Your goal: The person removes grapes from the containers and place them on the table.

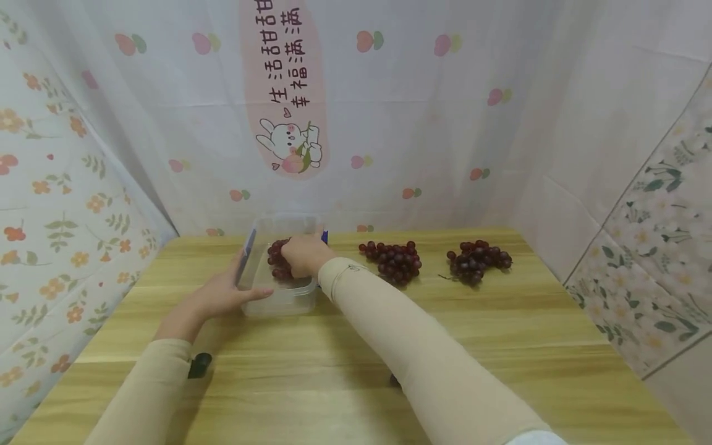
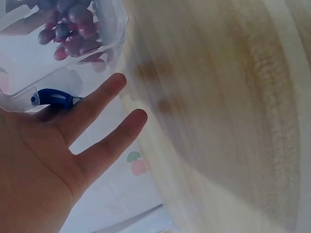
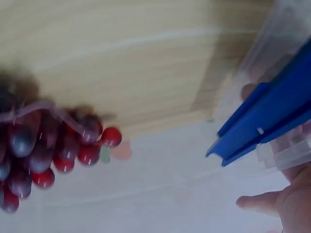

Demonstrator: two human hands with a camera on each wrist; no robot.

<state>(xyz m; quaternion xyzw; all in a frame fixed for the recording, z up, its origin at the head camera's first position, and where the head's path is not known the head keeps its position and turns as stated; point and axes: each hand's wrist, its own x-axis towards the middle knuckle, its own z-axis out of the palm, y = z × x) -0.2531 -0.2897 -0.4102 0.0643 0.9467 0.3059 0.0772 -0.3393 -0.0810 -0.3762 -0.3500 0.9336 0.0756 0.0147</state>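
A clear plastic container with blue side clips stands at the back left of the table. Inside it sits a bunch of dark red grapes, also visible through the wall in the left wrist view. From above, my right hand reaches in and grips this bunch; its fingertips are mostly hidden in the head view. My left hand rests against the container's left side, fingers extended and thumb along the near side. In the left wrist view, two straight fingers spread apart below the container.
Right of the container lies a second grape bunch, with a third bunch farther right. Printed curtains hang behind and beside the wooden table. A dark piece shows by the left sleeve.
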